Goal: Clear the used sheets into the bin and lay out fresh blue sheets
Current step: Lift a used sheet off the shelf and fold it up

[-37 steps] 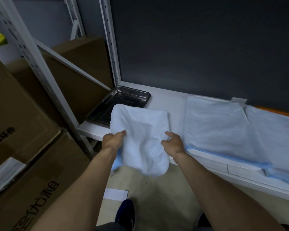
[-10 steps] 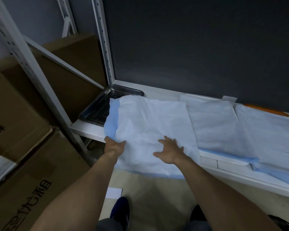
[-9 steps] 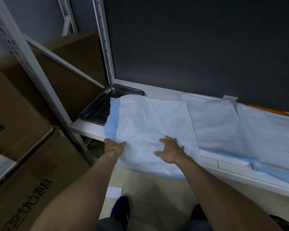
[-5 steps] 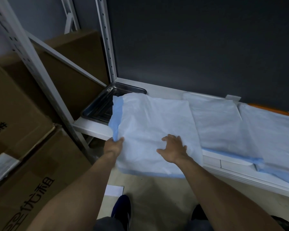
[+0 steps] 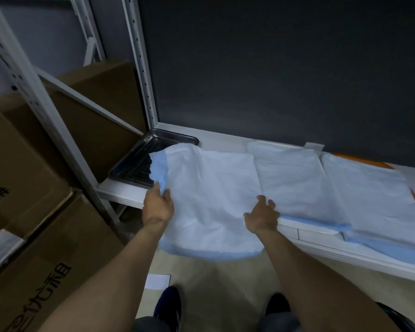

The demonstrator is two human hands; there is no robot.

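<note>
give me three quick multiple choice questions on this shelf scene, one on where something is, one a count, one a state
1. Where is the metal tray?
A. at the left end of the shelf
B. on the floor
C. on top of a cardboard box

2. Counting the leftmost sheet, how many sheets lie along the shelf?
A. one
B. three
C. five

3. How does the leftmost sheet's front edge lie?
A. rolled up tight
B. tucked under the tray
C. hanging past the shelf's front edge

Key:
1 A, the tray rests on the shelf at its far left.
2 B, the leftmost sheet, the middle sheet and the right sheet lie side by side.
3 C, its blue border droops below the shelf's front edge.
</note>
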